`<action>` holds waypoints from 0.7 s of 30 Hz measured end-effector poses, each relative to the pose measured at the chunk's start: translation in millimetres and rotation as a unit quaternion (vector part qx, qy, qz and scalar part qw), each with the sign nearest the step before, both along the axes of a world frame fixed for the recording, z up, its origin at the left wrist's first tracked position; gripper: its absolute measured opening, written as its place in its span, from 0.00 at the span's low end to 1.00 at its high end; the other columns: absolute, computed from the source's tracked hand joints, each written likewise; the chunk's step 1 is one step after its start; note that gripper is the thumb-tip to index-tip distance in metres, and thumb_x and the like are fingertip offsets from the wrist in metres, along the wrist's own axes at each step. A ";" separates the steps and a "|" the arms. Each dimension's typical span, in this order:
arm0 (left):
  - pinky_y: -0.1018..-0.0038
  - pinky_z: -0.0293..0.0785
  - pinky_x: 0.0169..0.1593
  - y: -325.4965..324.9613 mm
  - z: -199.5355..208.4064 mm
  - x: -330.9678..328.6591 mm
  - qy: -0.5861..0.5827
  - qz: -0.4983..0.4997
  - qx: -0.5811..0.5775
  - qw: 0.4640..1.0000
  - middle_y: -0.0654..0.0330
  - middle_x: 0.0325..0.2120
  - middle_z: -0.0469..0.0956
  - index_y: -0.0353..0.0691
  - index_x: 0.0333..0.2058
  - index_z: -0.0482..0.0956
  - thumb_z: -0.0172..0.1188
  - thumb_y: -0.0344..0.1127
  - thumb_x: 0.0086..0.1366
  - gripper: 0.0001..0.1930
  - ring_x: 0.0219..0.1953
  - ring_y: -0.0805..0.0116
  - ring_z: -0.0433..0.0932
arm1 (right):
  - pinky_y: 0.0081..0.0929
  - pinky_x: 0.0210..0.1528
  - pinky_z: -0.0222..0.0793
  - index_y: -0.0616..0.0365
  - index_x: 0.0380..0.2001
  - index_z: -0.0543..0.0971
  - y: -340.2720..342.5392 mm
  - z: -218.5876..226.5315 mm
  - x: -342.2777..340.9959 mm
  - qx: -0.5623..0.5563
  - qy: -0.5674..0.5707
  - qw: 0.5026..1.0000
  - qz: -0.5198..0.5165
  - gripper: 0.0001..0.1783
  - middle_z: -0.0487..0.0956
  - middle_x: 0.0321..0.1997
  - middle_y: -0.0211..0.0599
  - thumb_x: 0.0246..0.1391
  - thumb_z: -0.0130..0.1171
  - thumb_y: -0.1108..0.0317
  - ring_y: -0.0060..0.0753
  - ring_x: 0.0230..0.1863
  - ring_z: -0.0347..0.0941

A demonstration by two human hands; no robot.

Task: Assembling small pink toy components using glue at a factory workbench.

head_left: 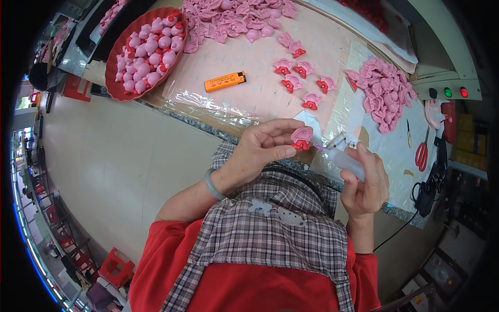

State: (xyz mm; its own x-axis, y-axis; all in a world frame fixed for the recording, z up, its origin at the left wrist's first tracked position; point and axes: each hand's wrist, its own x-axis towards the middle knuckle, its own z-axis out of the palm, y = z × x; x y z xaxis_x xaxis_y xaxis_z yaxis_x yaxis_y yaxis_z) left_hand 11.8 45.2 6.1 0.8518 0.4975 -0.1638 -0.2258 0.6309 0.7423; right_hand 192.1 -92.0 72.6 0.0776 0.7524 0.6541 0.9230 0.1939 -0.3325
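Note:
Between the thumb and fingers of my left hand (pixel 262 141) is a small pink plastic piece with a red part (pixel 301 139) along its lower edge. My right hand (pixel 368 182) grips a translucent squeeze bottle (pixel 347 162), tilted so its thin purple-tinted nozzle points at the red part. The tip sits at or very near the piece; whether they touch I cannot tell. Just beyond my hands, several similar pink-and-red pieces (pixel 311 101) lie spread on the covered table. An orange lighter (pixel 225 81) lies to their left.
A red scalloped bowl (pixel 112 67) of pink and red round pieces stands at the left table edge. Pink parts are heaped at the back (pixel 228 21) and right (pixel 384 91). Red-handled scissors (pixel 422 156), a small knife (pixel 409 134) and a black corded object (pixel 429 192) lie right.

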 end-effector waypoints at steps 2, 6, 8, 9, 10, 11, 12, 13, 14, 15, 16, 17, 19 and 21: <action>0.69 0.75 0.59 0.1 0.9 1.0 0.002 -0.003 -0.005 1.000 0.51 0.55 0.75 0.31 0.59 0.69 0.62 0.20 0.62 0.26 0.55 0.64 0.77 | 0.29 0.26 0.74 0.68 0.55 0.73 0.1 -0.9 1.2 -0.003 0.001 1.000 0.002 0.26 0.83 0.35 0.46 0.59 0.63 0.61 0.39 0.28 0.78; 0.69 0.75 0.59 0.1 1.3 1.4 0.007 -0.004 -0.005 1.000 0.51 0.55 0.75 0.31 0.59 0.69 0.62 0.20 0.62 0.26 0.56 0.64 0.76 | 0.29 0.25 0.73 0.68 0.55 0.73 -0.4 -3.5 2.3 -0.003 -0.005 1.000 0.005 0.27 0.83 0.40 0.45 0.58 0.64 0.61 0.39 0.27 0.77; 0.69 0.75 0.59 0.4 1.0 1.2 0.015 -0.007 0.003 1.000 0.51 0.55 0.75 0.31 0.59 0.69 0.61 0.20 0.62 0.26 0.56 0.64 0.76 | 0.29 0.25 0.73 0.68 0.55 0.73 -0.2 -3.3 2.5 -0.004 -0.006 1.000 0.006 0.27 0.83 0.42 0.44 0.58 0.64 0.61 0.38 0.27 0.77; 0.69 0.75 0.59 0.4 0.5 0.9 0.015 -0.007 0.003 1.000 0.51 0.55 0.75 0.31 0.59 0.69 0.61 0.20 0.62 0.26 0.56 0.64 0.76 | 0.29 0.25 0.73 0.68 0.55 0.73 0.0 -2.7 2.3 -0.006 -0.008 1.000 0.007 0.27 0.83 0.42 0.44 0.58 0.64 0.61 0.38 0.27 0.77; 0.69 0.74 0.60 0.2 -0.2 0.7 0.014 -0.009 0.002 1.000 0.51 0.55 0.75 0.31 0.59 0.69 0.61 0.20 0.62 0.26 0.56 0.63 0.76 | 0.29 0.25 0.73 0.68 0.54 0.73 0.1 -2.5 2.2 -0.008 -0.009 1.000 0.008 0.27 0.83 0.42 0.44 0.57 0.64 0.61 0.38 0.27 0.77; 0.69 0.74 0.60 0.1 -0.7 0.6 0.014 -0.010 0.002 1.000 0.51 0.55 0.75 0.30 0.59 0.68 0.61 0.20 0.62 0.26 0.56 0.63 0.76 | 0.29 0.25 0.73 0.68 0.54 0.73 0.3 -2.7 2.4 -0.008 -0.009 1.000 0.008 0.27 0.83 0.42 0.44 0.57 0.64 0.61 0.38 0.27 0.77; 0.69 0.74 0.60 0.3 -0.5 0.7 0.013 -0.011 0.001 1.000 0.51 0.55 0.75 0.30 0.59 0.68 0.61 0.20 0.62 0.26 0.56 0.63 0.76 | 0.29 0.25 0.73 0.68 0.54 0.73 0.7 -2.6 2.7 -0.006 -0.012 1.000 0.006 0.27 0.83 0.42 0.44 0.57 0.64 0.61 0.38 0.27 0.77; 0.68 0.74 0.60 0.5 -0.3 0.9 0.012 -0.015 0.004 1.000 0.50 0.55 0.75 0.30 0.59 0.68 0.61 0.21 0.62 0.26 0.56 0.63 0.76 | 0.30 0.25 0.73 0.68 0.54 0.73 0.8 -2.4 2.9 -0.004 -0.015 1.000 0.004 0.26 0.83 0.42 0.44 0.58 0.64 0.61 0.38 0.27 0.77; 0.68 0.73 0.61 0.6 -0.1 1.1 0.010 -0.020 0.007 1.000 0.50 0.55 0.75 0.30 0.60 0.68 0.61 0.21 0.63 0.26 0.57 0.62 0.76 | 0.30 0.25 0.73 0.68 0.54 0.73 0.7 -1.7 3.0 -0.005 -0.015 1.000 0.004 0.26 0.83 0.42 0.44 0.58 0.64 0.61 0.38 0.27 0.77; 0.68 0.73 0.61 0.2 -0.1 1.2 0.010 -0.020 0.007 1.000 0.50 0.55 0.75 0.30 0.60 0.68 0.61 0.21 0.63 0.26 0.57 0.62 0.76 | 0.30 0.25 0.73 0.68 0.54 0.73 0.6 -0.7 3.1 -0.011 -0.014 1.000 0.001 0.26 0.83 0.42 0.44 0.58 0.64 0.62 0.39 0.27 0.77; 0.70 0.74 0.60 -0.4 0.0 1.3 0.006 -0.021 0.010 1.000 0.52 0.54 0.76 0.30 0.60 0.68 0.61 0.21 0.63 0.26 0.56 0.65 0.76 | 0.30 0.26 0.73 0.68 0.54 0.73 0.5 -0.1 3.1 -0.018 -0.014 1.000 -0.002 0.26 0.83 0.42 0.44 0.57 0.64 0.62 0.39 0.27 0.77; 0.73 0.74 0.58 -0.7 0.0 1.3 0.001 -0.022 0.012 1.000 0.53 0.53 0.76 0.31 0.59 0.69 0.61 0.21 0.63 0.25 0.55 0.67 0.76 | 0.30 0.26 0.73 0.68 0.54 0.73 0.7 0.1 3.1 -0.018 -0.014 1.000 -0.002 0.26 0.83 0.42 0.44 0.57 0.64 0.62 0.39 0.27 0.77; 0.73 0.74 0.59 -0.1 0.6 1.1 0.005 -0.027 0.013 1.000 0.53 0.53 0.76 0.31 0.60 0.69 0.61 0.21 0.63 0.25 0.55 0.67 0.76 | 0.30 0.27 0.74 0.68 0.54 0.73 0.9 0.0 3.1 -0.021 -0.012 1.000 -0.010 0.26 0.83 0.40 0.45 0.57 0.64 0.62 0.40 0.28 0.78; 0.72 0.74 0.59 0.2 0.5 0.9 0.008 -0.031 0.014 0.999 0.53 0.53 0.76 0.31 0.60 0.69 0.61 0.21 0.63 0.25 0.55 0.67 0.76 | 0.30 0.27 0.75 0.68 0.54 0.74 1.3 0.6 2.8 -0.024 -0.011 1.000 -0.013 0.26 0.83 0.39 0.46 0.57 0.64 0.62 0.40 0.29 0.78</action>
